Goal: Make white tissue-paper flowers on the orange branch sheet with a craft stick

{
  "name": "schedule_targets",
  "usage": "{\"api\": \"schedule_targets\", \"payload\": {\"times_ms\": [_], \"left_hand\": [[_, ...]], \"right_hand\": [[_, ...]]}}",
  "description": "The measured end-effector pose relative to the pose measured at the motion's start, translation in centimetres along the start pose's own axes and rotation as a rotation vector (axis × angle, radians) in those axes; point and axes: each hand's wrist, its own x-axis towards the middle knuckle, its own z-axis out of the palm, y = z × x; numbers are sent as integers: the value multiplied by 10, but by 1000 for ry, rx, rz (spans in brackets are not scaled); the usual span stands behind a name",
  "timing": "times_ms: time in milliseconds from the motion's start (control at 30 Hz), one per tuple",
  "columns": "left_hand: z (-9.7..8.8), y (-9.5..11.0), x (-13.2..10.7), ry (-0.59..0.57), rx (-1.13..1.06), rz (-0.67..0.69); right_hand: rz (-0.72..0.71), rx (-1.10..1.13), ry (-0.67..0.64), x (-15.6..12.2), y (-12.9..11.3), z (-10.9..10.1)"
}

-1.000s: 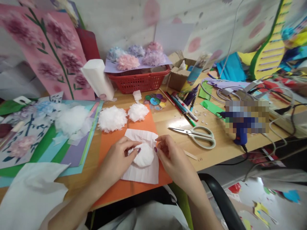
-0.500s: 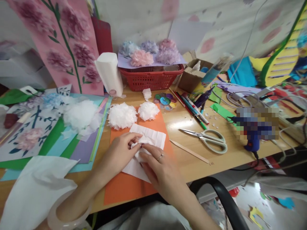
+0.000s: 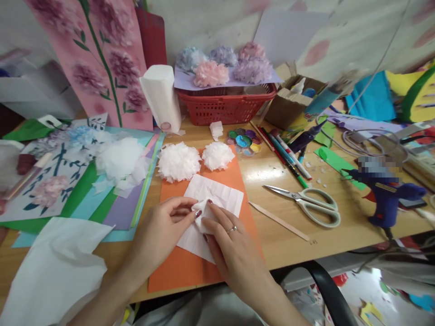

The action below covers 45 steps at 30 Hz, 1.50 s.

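Note:
My left hand [image 3: 171,224] pinches the left side of a crumpled piece of white tissue paper [image 3: 203,209]. From the right, my right hand [image 3: 229,237] grips the same piece, its fingertips curled over the top. Both hands meet over a creased white paper square [image 3: 228,195], which lies at a slant on an orange sheet [image 3: 170,269]. Two fluffy white paper flowers, a larger one [image 3: 179,161] and a smaller one [image 3: 218,156], sit at the far end of the orange sheet. My fingers hide part of the tissue.
Scissors [image 3: 301,199] and a wooden stick [image 3: 278,221] lie at right, with a blue glue gun [image 3: 385,194] beyond. Behind stand a red basket [image 3: 224,106] topped with pastel flowers and a paint palette [image 3: 243,140]. A loose white sheet [image 3: 56,271] lies at left.
The view has shifted slightly, so most things sit a little further right. My fingers have changed their hold on the tissue, and a smoother folded face of it now shows between them.

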Motion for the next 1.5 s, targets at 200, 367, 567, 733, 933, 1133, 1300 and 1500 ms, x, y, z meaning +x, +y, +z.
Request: {"api": "schedule_targets", "payload": {"times_ms": [200, 367, 567, 733, 933, 1133, 1300, 1500], "left_hand": [[1, 7, 1, -23, 80, 80], [0, 6, 3, -85, 102, 50], [0, 11, 0, -39, 314, 74], [1, 16, -1, 47, 531, 144], [-2, 5, -10, 131, 610, 313], [-6, -14, -42, 427, 855, 280], [2, -16, -49, 393, 750, 214], [9, -17, -47, 495, 584, 227]], "right_hand": [[-19, -9, -10, 0, 0, -2], [-49, -42, -16, 0, 2, -1], [-71, -108, -77, 0, 2, 0], [-80, -150, -190, -1, 1, -2], [-72, -154, -227, -4, 0, -2], [-28, -210, -197, -2, -6, 2], [-24, -254, -178, 0, -11, 4], [-45, -255, -194, -6, -13, -4]]}}
